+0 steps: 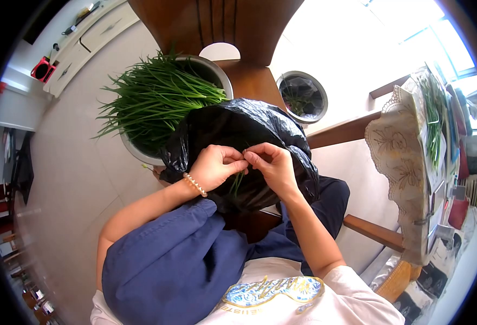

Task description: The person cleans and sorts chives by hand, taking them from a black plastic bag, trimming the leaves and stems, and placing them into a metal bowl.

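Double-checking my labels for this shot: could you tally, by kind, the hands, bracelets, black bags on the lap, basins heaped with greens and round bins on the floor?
Hands: 2 (left hand, right hand)
Bracelet: 1
Black bag: 1
Basin: 1
Round bin: 1
Total: 6

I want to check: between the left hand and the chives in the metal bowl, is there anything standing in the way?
Yes, on a low path: the raised side of the black plastic bag stands between the left hand and the chives in the metal bowl. From above, nothing visible blocks the way.
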